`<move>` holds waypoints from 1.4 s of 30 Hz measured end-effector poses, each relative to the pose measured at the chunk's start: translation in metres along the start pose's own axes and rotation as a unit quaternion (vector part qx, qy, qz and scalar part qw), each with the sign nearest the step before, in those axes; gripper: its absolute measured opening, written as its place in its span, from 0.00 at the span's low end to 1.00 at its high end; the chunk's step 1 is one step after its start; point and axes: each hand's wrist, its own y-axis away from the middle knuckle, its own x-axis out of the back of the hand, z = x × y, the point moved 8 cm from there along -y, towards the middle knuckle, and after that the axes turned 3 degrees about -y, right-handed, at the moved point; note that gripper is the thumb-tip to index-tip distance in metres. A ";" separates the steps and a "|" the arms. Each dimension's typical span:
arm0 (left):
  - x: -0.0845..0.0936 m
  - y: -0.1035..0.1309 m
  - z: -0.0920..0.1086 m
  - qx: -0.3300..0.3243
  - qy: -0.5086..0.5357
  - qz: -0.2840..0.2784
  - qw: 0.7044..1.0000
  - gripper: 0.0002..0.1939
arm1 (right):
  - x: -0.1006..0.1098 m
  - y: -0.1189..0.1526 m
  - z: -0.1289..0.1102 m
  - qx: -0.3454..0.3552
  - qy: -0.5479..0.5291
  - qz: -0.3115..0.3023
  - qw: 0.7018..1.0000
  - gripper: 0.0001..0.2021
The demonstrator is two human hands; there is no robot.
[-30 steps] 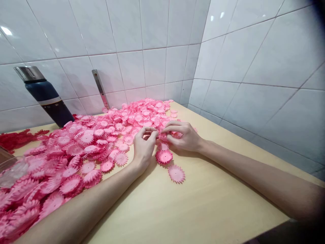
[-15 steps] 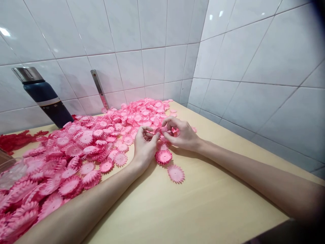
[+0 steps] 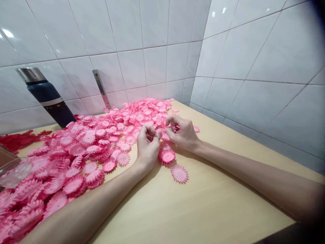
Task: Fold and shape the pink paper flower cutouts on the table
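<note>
My left hand (image 3: 148, 145) is closed, thumb against the curled fingers, beside the heap of pink scalloped discs (image 3: 99, 139). Whatever it may hold is too small to make out. Just to its right, my right hand (image 3: 183, 133) has thumb and forefinger bent toward each other in a pinch; a bit of pink shows by its fingers, but I cannot tell whether it is held. A small gap parts the two hands. Below them on the table lie a darker pink stack of discs (image 3: 167, 156) and a single pale pink disc (image 3: 179, 174).
A dark blue bottle (image 3: 50, 98) with a steel cap stands at the back left. Red pieces (image 3: 19, 140) and a clear plastic container (image 3: 15, 173) lie at the left. A metal strip (image 3: 101, 88) is on the tiled wall behind the table (image 3: 203, 203).
My hands have drawn slightly apart, and the pink piece seen between their fingertips no longer shows there. The whole view has shifted a little.
</note>
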 end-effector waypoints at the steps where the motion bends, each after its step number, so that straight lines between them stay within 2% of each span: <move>1: 0.003 0.000 -0.001 0.007 -0.003 0.013 1.000 0.10 | 0.010 -0.002 0.011 -0.030 -0.005 0.034 0.999 0.07; 4: 0.010 -0.001 -0.010 0.054 -0.007 0.054 0.997 0.08 | 0.048 -0.005 0.047 -0.128 -0.001 0.171 0.977 0.07; 6: 0.010 -0.001 -0.013 0.072 -0.007 0.062 0.995 0.07 | 0.058 -0.007 0.060 -0.153 -0.012 0.197 0.968 0.07; 8: 0.009 -0.002 -0.013 0.069 -0.003 0.058 0.996 0.08 | 0.053 -0.011 0.055 -0.134 -0.005 0.160 0.978 0.06; 12: 0.006 -0.003 -0.016 0.075 0.021 0.037 0.996 0.12 | 0.030 -0.010 0.008 0.005 0.039 0.084 0.996 0.06; 15: 0.002 -0.003 -0.021 0.086 0.037 0.011 0.996 0.11 | 0.005 -0.003 -0.019 0.092 -0.015 -0.036 0.995 0.04; 17: 0.001 -0.004 -0.021 0.090 0.050 0.001 0.995 0.11 | -0.007 0.003 -0.025 0.116 -0.051 -0.107 0.986 0.02; 18: 0.001 -0.004 -0.021 0.089 0.056 0.001 0.995 0.10 | -0.010 0.004 -0.025 0.117 -0.060 -0.124 0.984 0.02; 24: -0.001 -0.002 -0.016 0.088 0.080 -0.008 0.993 0.12 | -0.011 0.005 -0.010 0.082 -0.041 -0.111 0.990 0.02; 28: 0.000 0.000 -0.019 0.117 0.119 0.000 0.986 0.17 | -0.013 0.005 -0.010 0.076 -0.041 -0.123 0.989 0.03; 31: 0.000 -0.002 -0.021 0.120 0.146 0.001 0.982 0.16 | -0.015 0.005 -0.010 0.061 -0.054 -0.134 0.988 0.03; 42: 0.000 -0.001 -0.024 0.122 0.133 -0.010 0.984 0.18 | -0.013 0.003 -0.011 0.025 -0.112 -0.151 0.982 0.03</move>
